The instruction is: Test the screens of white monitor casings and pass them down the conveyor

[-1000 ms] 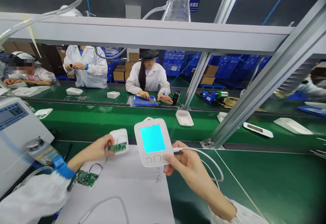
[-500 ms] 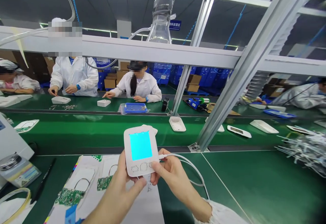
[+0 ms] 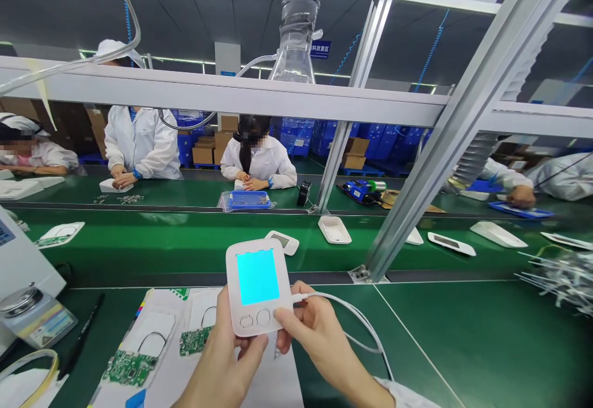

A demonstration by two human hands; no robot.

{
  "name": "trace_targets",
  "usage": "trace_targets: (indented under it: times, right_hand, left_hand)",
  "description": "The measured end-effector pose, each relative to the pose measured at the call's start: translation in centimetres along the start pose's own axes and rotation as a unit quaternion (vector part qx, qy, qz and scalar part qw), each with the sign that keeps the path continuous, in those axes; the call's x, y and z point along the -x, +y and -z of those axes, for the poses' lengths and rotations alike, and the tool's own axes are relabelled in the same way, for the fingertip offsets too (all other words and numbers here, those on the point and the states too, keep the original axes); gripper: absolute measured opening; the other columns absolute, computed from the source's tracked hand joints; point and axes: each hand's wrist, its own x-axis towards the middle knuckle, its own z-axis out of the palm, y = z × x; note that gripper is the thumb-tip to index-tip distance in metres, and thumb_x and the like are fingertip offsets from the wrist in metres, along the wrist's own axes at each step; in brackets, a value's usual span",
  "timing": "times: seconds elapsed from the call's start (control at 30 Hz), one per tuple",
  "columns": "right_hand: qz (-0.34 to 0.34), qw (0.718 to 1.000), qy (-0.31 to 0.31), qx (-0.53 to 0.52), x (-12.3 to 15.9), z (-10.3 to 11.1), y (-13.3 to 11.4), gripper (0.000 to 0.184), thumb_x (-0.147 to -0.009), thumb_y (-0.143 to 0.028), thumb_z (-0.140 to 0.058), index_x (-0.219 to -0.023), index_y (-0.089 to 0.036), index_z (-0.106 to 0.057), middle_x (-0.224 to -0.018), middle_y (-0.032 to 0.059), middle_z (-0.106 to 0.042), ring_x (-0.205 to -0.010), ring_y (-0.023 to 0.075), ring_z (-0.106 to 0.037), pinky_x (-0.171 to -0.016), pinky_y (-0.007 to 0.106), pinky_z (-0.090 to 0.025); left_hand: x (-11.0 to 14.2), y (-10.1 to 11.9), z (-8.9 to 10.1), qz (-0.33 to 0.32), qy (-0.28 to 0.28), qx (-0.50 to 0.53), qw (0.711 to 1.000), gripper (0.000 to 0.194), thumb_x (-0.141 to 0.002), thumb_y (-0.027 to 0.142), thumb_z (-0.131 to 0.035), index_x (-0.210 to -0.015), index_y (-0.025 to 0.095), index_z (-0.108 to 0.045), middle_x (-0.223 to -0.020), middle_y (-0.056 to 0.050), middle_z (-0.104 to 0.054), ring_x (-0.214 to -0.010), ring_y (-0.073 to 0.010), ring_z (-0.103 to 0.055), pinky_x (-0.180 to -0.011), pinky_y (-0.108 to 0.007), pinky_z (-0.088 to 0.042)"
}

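Between my two hands I hold a white handheld device (image 3: pixel 258 287) with a lit, blank cyan screen and several buttons below it. My left hand (image 3: pixel 231 349) grips its left side and lower edge, thumb at the bottom. My right hand (image 3: pixel 315 334) closes on the lower right corner, its thumb beside the rightmost button. A white cable (image 3: pixel 359 306) is plugged into the device's right side and loops down to the right. Under my hands lies a white sheet (image 3: pixel 278 383) bearing green circuit boards (image 3: pixel 130 368) with thin dark wires.
Behind the bench runs a green conveyor belt (image 3: pixel 162 241) carrying white housings (image 3: pixel 334 230). A slanted metal post (image 3: pixel 430 142) rises right of centre. White cables are bundled (image 3: pixel 560 281) at far right; a metal-topped bottle (image 3: pixel 37 315) stands left. Co-workers sit and stand across the belt.
Housings on the belt have shifted right in view. My hands and the device sit slightly lower, my grip unchanged. Across the belt, co-workers' hands have moved onto white parts.
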Motion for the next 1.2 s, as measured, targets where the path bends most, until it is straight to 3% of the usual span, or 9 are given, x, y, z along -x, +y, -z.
trace_targets:
  times: [0.17,0.33,0.43,0.67,0.9,1.2]
  right_hand:
    - [0.012,1.000,-0.021,0.009,0.1,0.2,0.5,0.043,-0.083,-0.055,-0.070,-0.083,-0.019,-0.046,-0.056,-0.0038,-0.058,-0.048,0.0123,-0.056,-0.051,0.024,-0.048]
    - [0.015,0.999,-0.035,0.030,0.0,0.3,0.4,0.045,-0.086,-0.061,-0.063,-0.085,-0.019,-0.048,-0.067,-0.0025,-0.053,-0.053,0.0128,-0.056,-0.049,0.024,-0.046]
    - [0.023,0.998,-0.037,0.037,0.0,0.4,0.2,0.045,-0.087,-0.061,-0.061,-0.081,-0.019,-0.049,-0.079,-0.0013,-0.047,-0.057,0.0122,-0.058,-0.048,0.023,-0.047]
    - [0.027,0.998,-0.026,0.054,0.0,0.6,-0.1,0.044,-0.086,-0.059,-0.063,-0.082,-0.017,-0.055,-0.085,0.0002,-0.045,-0.061,0.0126,-0.059,-0.045,0.021,-0.045]
    - [0.009,0.999,-0.019,0.048,-0.1,0.5,-0.3,0.048,-0.081,-0.064,-0.067,-0.079,-0.019,-0.048,-0.059,-0.0052,-0.047,-0.051,0.0128,-0.055,-0.045,0.022,-0.043]
    - [0.009,0.998,-0.025,0.054,0.1,0.5,-0.3,0.046,-0.084,-0.062,-0.064,-0.080,-0.020,-0.046,-0.056,-0.0064,-0.049,-0.048,0.0119,-0.055,-0.046,0.021,-0.042]
  left_hand:
    - [-0.6,-0.8,0.5,-0.015,0.021,-0.009,1.000,0.046,-0.088,0.050,-0.057,-0.121,0.024,-0.040,-0.099,-0.006,-0.070,-0.086,-0.0238,-0.066,-0.070,-0.033,-0.050]
    - [-1.8,-2.0,1.3,-0.041,0.035,-0.053,0.997,0.039,-0.091,0.047,-0.054,-0.120,0.024,-0.042,-0.110,-0.008,-0.066,-0.098,-0.0247,-0.063,-0.074,-0.032,-0.052]
    - [-1.8,-1.9,1.5,-0.039,0.033,-0.059,0.997,0.038,-0.091,0.046,-0.055,-0.120,0.025,-0.041,-0.109,-0.007,-0.066,-0.097,-0.0238,-0.063,-0.076,-0.032,-0.052]
    - [-1.2,-1.2,1.4,-0.030,0.040,-0.084,0.995,0.033,-0.091,0.043,-0.054,-0.116,0.024,-0.044,-0.102,-0.005,-0.067,-0.090,-0.0236,-0.064,-0.071,-0.031,-0.052]
    - [-1.6,-1.5,1.4,-0.049,0.046,-0.080,0.995,0.034,-0.089,0.044,-0.056,-0.115,0.024,-0.045,-0.103,-0.007,-0.068,-0.091,-0.0246,-0.065,-0.073,-0.033,-0.053]
    - [-1.5,-1.2,1.4,-0.034,0.041,-0.069,0.996,0.034,-0.090,0.044,-0.056,-0.115,0.024,-0.044,-0.101,-0.006,-0.067,-0.092,-0.0244,-0.066,-0.074,-0.033,-0.053]
